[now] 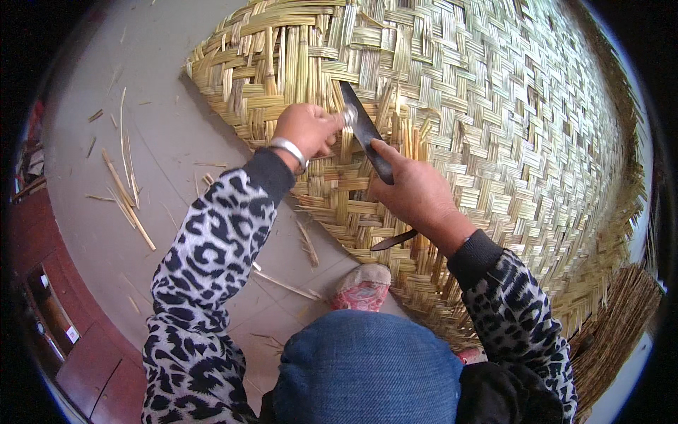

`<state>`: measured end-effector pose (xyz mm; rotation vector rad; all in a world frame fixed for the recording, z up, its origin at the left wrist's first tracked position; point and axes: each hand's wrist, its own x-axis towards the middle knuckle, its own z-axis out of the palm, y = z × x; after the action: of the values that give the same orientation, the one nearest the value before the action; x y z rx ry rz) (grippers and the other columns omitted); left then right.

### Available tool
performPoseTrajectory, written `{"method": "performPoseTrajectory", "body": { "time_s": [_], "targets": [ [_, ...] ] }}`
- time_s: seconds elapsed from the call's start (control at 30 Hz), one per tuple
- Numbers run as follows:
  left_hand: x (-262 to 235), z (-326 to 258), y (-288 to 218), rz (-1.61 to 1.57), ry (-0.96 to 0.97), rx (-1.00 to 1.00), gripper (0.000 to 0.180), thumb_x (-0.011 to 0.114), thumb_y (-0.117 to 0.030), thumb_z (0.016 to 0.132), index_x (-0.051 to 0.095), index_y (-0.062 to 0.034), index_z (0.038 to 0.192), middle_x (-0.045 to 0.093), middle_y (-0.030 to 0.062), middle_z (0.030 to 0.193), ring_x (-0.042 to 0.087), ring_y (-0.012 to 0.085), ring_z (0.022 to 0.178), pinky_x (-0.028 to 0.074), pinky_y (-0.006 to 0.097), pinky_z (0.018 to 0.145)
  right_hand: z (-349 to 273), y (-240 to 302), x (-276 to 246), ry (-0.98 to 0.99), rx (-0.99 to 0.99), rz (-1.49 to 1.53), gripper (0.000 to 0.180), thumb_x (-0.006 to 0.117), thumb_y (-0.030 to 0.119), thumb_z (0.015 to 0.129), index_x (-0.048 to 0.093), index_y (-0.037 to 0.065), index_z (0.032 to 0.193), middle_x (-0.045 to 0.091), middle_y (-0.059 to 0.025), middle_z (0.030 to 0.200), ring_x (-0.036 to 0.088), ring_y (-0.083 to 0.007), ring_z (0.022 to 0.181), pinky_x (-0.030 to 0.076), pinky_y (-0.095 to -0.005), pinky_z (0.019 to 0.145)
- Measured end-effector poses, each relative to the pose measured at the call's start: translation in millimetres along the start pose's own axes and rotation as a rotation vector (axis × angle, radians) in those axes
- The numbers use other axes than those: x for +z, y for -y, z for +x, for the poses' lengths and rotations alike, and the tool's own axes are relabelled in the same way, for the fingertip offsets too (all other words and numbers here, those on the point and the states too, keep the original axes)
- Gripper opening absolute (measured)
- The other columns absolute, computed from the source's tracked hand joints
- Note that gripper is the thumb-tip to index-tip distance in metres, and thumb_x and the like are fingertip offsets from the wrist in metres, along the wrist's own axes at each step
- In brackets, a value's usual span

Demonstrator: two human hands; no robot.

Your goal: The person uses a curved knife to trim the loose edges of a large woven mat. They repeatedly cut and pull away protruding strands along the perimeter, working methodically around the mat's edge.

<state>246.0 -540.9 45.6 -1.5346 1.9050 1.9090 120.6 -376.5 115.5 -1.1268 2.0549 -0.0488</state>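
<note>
Woven mat (494,127) strips pinched by left hand (305,131); right hand (413,194) fingers grip knife (364,127).

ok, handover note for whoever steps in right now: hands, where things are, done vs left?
Left hand: fingers pinching the reed strips at the woven mat's edge, next to the blade.
Right hand: gripping the dark knife, blade laid on the mat near the left fingers.
Mat lies on the grey floor, one shoe by its edge.
Done: most of the mat is woven.
Left: loose strip ends stick out along the near edge; offcuts scattered on the floor.
</note>
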Motion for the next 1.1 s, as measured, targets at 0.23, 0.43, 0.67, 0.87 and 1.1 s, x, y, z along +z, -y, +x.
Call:
{"method": "performPoseTrajectory", "body": {
  "time_s": [0.23,0.43,0.67,0.87,1.1],
  "targets": [
    [-3,-11,17,0.741,-0.193,0.286,0.034,0.07,-0.042,0.087,0.065,-0.0087,0.084,0.067,0.0154,0.074,0.066,0.0361,0.074,0.049,0.049,0.066,-27,-6,-8,0.013,-0.053,-0.005,0.056,0.063,0.032,0.087,0.051,0.019,0.14,0.07,-0.02,0.08,0.07,-0.0389,0.074,0.056,-0.0498,0.069],
    [-1,3,27,0.711,-0.247,0.273,0.031,0.068,-0.04,0.089,0.064,-0.0097,0.086,0.067,0.0149,0.074,0.066,0.0366,0.074,0.049,0.05,0.066,-115,-45,-6,0.175,0.036,0.061,0.062,0.067,0.017,0.087,0.048,0.013,0.146,0.068,-0.0179,0.073,0.071,-0.0276,0.065,0.056,-0.0397,0.059],
    [0,-39,63,0.864,-0.4,0.814,0.025,0.064,-0.012,0.088,0.066,-0.0135,0.113,0.06,0.0067,0.107,0.06,0.0284,0.096,0.05,0.041,0.084,-139,-72,9,-0.009,0.136,0.357,0.068,0.067,0.018,0.082,0.047,0.02,0.146,0.061,-0.0199,0.066,0.068,-0.0355,0.063,0.053,-0.0445,0.06],
    [3,-51,75,1.125,-0.424,0.948,0.037,0.062,-0.013,0.086,0.063,-0.0117,0.123,0.059,0.0038,0.122,0.056,0.0258,0.103,0.046,0.041,0.09,-112,-78,0,-0.182,0.123,0.349,0.066,0.067,0.018,0.083,0.048,0.015,0.145,0.06,-0.0144,0.069,0.065,-0.0233,0.061,0.052,-0.0373,0.06],
    [12,-74,70,1.027,-0.325,0.875,0.049,0.064,-0.016,0.085,0.056,-0.0083,0.132,0.054,0.0092,0.133,0.052,0.0292,0.119,0.041,0.045,0.101,-111,-132,7,-0.278,0.217,0.097,0.069,0.065,0.022,0.085,0.039,0.008,0.147,0.068,-0.0256,0.082,0.069,-0.0399,0.074,0.054,-0.0478,0.067]
  ]
}}
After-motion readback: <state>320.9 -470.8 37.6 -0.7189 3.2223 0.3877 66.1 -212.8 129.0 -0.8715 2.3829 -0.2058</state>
